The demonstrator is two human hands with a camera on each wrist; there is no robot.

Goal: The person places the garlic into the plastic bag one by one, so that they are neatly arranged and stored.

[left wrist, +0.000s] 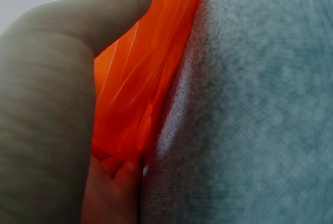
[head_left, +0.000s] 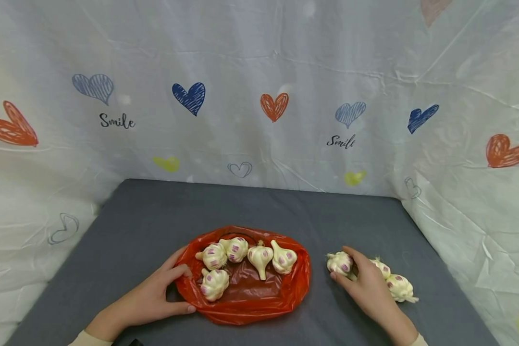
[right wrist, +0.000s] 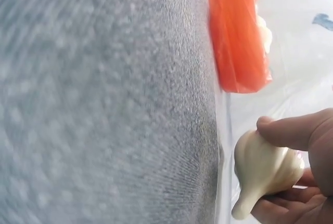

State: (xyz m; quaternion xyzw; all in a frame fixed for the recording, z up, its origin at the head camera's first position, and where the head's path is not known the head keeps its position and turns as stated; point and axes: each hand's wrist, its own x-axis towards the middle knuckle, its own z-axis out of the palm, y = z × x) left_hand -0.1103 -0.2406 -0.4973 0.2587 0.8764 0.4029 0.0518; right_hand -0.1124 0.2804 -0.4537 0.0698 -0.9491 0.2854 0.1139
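A red plastic bag [head_left: 238,315] with a wide-spread mouth sits mid-table, several garlic bulbs inside, among them an upright-looking one [head_left: 260,257] near its back rim. My left hand [head_left: 155,288] rests against the bag's left side, thumb and fingers spread along its rim. Up close in the left wrist view, the thumb [left wrist: 119,13] lies along the crinkled red plastic. To the bag's right, my right hand [head_left: 367,283] pinches a garlic bulb [right wrist: 265,161] between thumb and fingers, its stem pointing out below. Two more garlic bulbs, including this one [head_left: 400,288], lie beside that hand, partly behind it.
Dark grey cloth [head_left: 155,206] covers the table. A pale curtain [head_left: 242,57] printed with hearts and "Smile" encloses the back and both sides. A small black object [head_left: 136,342] shows at the bottom edge near the left sleeve [head_left: 91,339].
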